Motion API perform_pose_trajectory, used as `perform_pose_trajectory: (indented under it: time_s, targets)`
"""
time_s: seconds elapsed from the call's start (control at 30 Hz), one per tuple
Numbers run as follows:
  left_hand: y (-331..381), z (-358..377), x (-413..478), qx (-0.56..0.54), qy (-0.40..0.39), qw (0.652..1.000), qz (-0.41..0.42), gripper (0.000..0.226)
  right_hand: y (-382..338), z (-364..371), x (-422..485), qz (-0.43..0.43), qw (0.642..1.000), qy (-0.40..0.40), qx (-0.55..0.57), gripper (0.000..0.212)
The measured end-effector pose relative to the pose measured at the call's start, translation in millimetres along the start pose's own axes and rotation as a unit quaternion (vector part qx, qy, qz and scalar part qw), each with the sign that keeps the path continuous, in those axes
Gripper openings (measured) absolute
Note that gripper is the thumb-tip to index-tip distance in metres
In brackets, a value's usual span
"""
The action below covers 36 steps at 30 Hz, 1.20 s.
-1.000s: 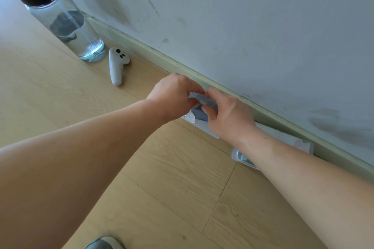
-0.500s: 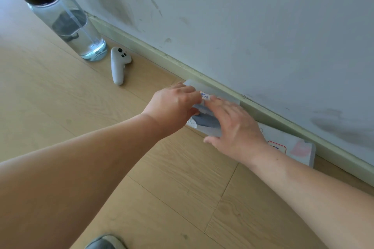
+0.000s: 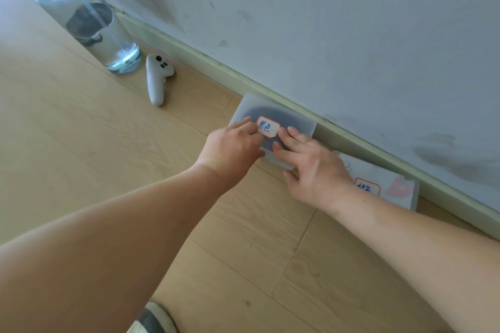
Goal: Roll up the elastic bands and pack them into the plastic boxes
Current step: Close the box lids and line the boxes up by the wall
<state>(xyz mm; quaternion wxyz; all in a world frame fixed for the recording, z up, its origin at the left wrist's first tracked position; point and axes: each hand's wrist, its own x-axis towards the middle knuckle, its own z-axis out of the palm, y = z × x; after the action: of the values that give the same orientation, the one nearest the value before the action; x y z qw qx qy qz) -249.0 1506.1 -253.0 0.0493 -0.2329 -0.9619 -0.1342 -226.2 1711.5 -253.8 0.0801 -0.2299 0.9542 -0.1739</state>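
- Left hand, in the middle of the frame, lies relaxed with its fingertips on the lid of a frosted plastic box, just left of the box's red-edged label; it clasps nothing.
- Right hand, just right of it, presses flat on the same lid with its fingers straight and spread, the fingertips touching the label's right and lower edge.
- That box sits closed on the wooden floor, against the skirting board, a little right of centre.
- A dark elastic band shows as a blurred grey shape through the lid, inside the box.
- A second plastic box lies closed along the skirting at middle right, partly behind the right wrist; it carries its own label and a pink shape shows through the lid.
- A clear water bottle with a black cap stands at upper left.
- A white controller lies just right of the bottle.
- A shoe shows at the bottom edge.
- The wall bears dark smudges.
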Motion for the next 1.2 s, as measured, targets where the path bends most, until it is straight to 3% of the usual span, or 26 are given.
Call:
perform_pose_trajectory:
  time_s: [0.33, 0.5, 0.63, 0.73, 0.83, 0.93, 1.0, 1.07, 1.2]
  targets:
    - [2.5, 17.3, -21.5, 0.033, 0.055, 0.998, -0.021, 0.011, -4.9, -4.4, -2.4, 0.020, 0.999, -0.031, -0.004, 0.064]
    - [10.9, 7.6, -16.3, 0.065, -0.026, 0.997, -0.042, 0.014, -7.8, -15.2, 3.4, 0.021, 0.997, -0.077, 0.003, 0.067]
    - [34.1, -8.2, -4.6, 0.091, -0.171, 0.977, -0.092, 0.044, -10.6, -19.7, -0.8, 0.024, 0.997, -0.075, 0.000, 0.065]
    - [43.8, -7.8, -10.9, 0.066, -0.143, 0.981, -0.114, 0.051, -7.0, -19.5, 0.0, 0.021, 0.996, -0.086, 0.024, 0.067]
    - [41.9, -10.0, -18.6, 0.020, -0.188, 0.974, -0.124, 0.063, 1.3, -22.4, -6.5, 0.013, 0.995, -0.095, 0.029, 0.073]
    - [44.4, -19.2, -14.0, 0.026, -0.211, 0.970, -0.119, 0.070, 7.0, -28.1, -42.5, 0.111, 0.992, -0.061, -0.008, 0.085]
    - [47.5, -21.5, -11.9, 0.023, -0.227, 0.965, -0.126, 0.072, 10.1, -32.1, -71.0, 0.194, 0.974, -0.107, -0.038, 0.083]
    - [49.9, -20.8, -11.6, 0.008, -0.231, 0.964, -0.134, 0.073, 11.1, -33.3, -85.4, 0.213, 0.965, -0.142, -0.062, 0.070]
    - [44.1, -24.6, -15.0, -0.041, -0.224, 0.963, -0.146, 0.076, 14.2, -29.0, -61.6, 0.235, 0.968, -0.089, -0.017, 0.064]
